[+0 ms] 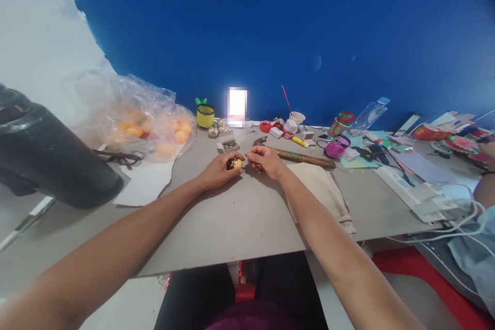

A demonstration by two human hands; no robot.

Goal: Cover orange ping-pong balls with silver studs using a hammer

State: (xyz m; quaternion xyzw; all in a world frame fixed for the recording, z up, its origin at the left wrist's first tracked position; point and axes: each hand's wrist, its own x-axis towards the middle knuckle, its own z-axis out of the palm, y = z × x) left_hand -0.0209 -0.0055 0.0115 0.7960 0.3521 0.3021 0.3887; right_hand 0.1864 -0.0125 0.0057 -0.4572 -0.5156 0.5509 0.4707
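Note:
My left hand is closed round a small round orange ball with dark and shiny patches on its side. Close to its right, my right hand has thumb and forefinger pinched together; whatever is between them is too small to make out. Just beyond my left hand lies a little open box of small metallic pieces. A hammer with a wooden handle rests behind my right hand, and a folded beige cloth lies beside my right forearm.
At left stand a dark flask, glasses and a plastic bag of orange fruit. A yellow pot and a white cup stand along the blue wall. At right are a power strip, cables and another person's arm.

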